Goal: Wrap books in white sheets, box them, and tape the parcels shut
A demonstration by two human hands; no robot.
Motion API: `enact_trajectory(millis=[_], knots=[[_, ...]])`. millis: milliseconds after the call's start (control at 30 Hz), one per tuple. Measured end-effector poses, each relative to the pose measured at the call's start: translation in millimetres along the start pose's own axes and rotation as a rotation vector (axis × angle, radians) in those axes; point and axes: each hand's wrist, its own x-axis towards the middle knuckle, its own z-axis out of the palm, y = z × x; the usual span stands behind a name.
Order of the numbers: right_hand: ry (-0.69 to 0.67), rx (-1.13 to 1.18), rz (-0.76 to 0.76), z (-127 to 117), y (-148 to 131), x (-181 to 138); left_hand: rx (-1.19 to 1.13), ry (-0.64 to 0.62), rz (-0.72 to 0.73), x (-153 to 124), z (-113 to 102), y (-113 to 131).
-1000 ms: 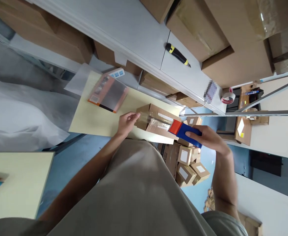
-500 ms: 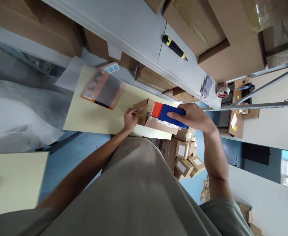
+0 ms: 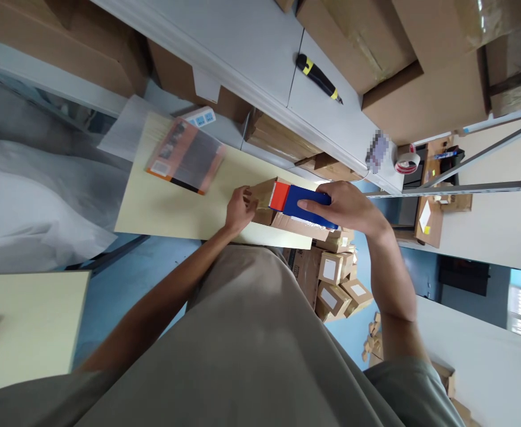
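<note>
A cardboard box [image 3: 263, 216] lies on the cream table. Over its top, my right hand [image 3: 343, 207] is wrapped round a blue and red tape dispenser [image 3: 307, 204], whose toothed edge faces left near the box's left end. Clear tape shows along the box top, partly hidden under the dispenser. At the box's left end, my left hand [image 3: 240, 210] is closed, with bent fingers against the cardboard; some fingertips are hidden.
A clear and orange printed packet [image 3: 187, 157] lies on the cream table [image 3: 171, 210]. A black and yellow utility knife [image 3: 318, 78] and a tape roll [image 3: 406, 160] rest on the grey shelf [image 3: 251, 53]. Several small boxes [image 3: 332, 270] are piled beyond the table.
The tape dispenser has moved slightly left towards the box's left end. My left hand has gone from pinching near the tape to pressing against that end.
</note>
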Motion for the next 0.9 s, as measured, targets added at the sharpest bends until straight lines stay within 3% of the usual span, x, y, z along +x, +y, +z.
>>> enact_trajectory(millis=[167,300,600,767,900], knots=[[-0.001,-0.019,-0.012,0,2,1,-0.089,-0.026,0.271,-16,-6,43],[-0.005,-0.034,-0.037,0,-1,2,0.087,-0.110,0.308,-23,6,68],[0.003,-0.064,0.001,-2,5,-8,0.172,-0.266,0.331,-8,12,49],[-0.056,-0.073,0.109,0,44,-18,0.160,-0.299,0.333,-7,12,39],[-0.160,-0.071,0.184,21,86,-16,0.194,-0.366,0.362,-8,12,36]])
